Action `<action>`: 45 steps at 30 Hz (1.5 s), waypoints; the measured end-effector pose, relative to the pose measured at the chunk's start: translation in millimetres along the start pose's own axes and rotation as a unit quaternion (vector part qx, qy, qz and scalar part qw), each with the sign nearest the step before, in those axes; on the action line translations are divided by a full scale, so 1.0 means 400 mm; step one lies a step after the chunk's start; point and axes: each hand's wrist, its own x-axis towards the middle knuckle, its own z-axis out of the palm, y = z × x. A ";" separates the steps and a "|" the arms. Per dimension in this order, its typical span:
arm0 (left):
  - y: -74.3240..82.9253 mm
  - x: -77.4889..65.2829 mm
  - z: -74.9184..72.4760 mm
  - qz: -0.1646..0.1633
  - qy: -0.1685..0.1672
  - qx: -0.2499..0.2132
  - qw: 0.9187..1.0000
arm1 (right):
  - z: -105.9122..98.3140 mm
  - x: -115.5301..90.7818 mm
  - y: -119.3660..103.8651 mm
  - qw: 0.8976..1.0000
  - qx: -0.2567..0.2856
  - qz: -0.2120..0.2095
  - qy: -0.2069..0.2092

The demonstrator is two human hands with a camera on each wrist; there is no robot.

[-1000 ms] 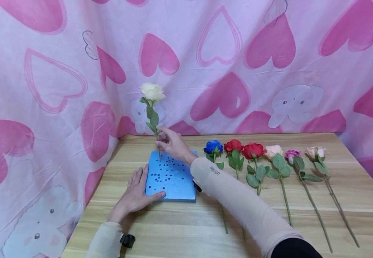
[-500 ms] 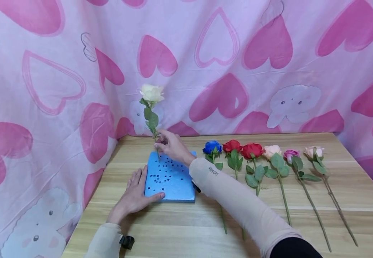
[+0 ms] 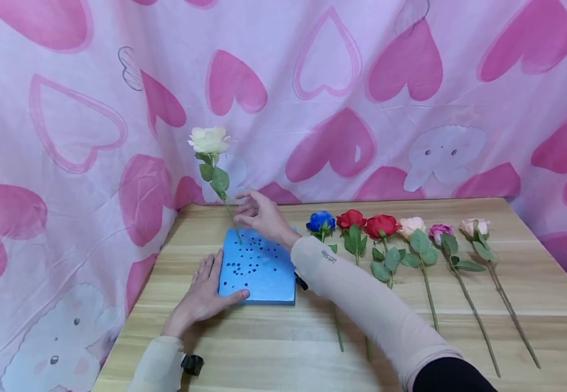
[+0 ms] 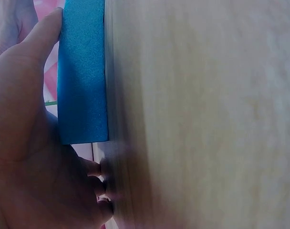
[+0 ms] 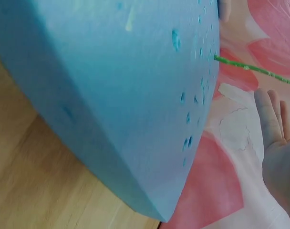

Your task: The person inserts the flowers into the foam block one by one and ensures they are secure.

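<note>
A white rose (image 3: 209, 140) stands with its stem in the holed blue foam block (image 3: 264, 286), leaning to the left. My right hand (image 3: 264, 218) is just right of the stem, fingers loosely bent; in the right wrist view a gap shows between that hand (image 5: 281, 143) and the green stem (image 5: 259, 70). My left hand (image 3: 207, 291) rests along the block's left side, its thumb on the front left corner. Close up in the left wrist view, the palm (image 4: 25, 124) lies against the block (image 4: 83, 81), fingers partly hidden behind it.
To the right on the wooden table (image 3: 264, 348) lie several roses: a blue one (image 3: 320, 220), two red ones (image 3: 382, 226), pale ones (image 3: 412, 226) and a purple-pink one (image 3: 439, 233). The right forearm crosses over some stems. A pink heart-patterned cloth (image 3: 273, 32) hangs behind.
My right hand has let go of the white rose's stem and loosened its fingers. The bloom has tipped to the left. My left hand stays on the block.
</note>
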 end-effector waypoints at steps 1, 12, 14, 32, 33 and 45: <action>0.000 0.000 -0.001 0.000 0.000 0.000 1.000 | -0.004 -0.001 -0.001 1.000 -0.004 -0.002 0.001; 0.000 0.000 -0.002 0.000 -0.002 0.000 1.000 | -0.028 -0.016 -0.007 0.997 0.074 0.015 0.005; -0.002 0.001 -0.001 -0.002 -0.002 0.001 1.000 | -0.032 -0.020 -0.010 0.996 0.091 0.017 0.003; 0.001 -0.001 0.006 -0.001 -0.003 0.000 1.000 | -0.145 -0.057 -0.023 0.991 0.126 0.033 0.007; 0.001 -0.002 0.006 -0.001 -0.003 0.000 1.000 | -0.155 -0.059 -0.024 0.991 0.130 0.033 0.008; 0.001 -0.004 0.006 0.008 0.001 0.000 1.000 | -0.301 -0.093 -0.039 0.991 0.124 0.003 0.050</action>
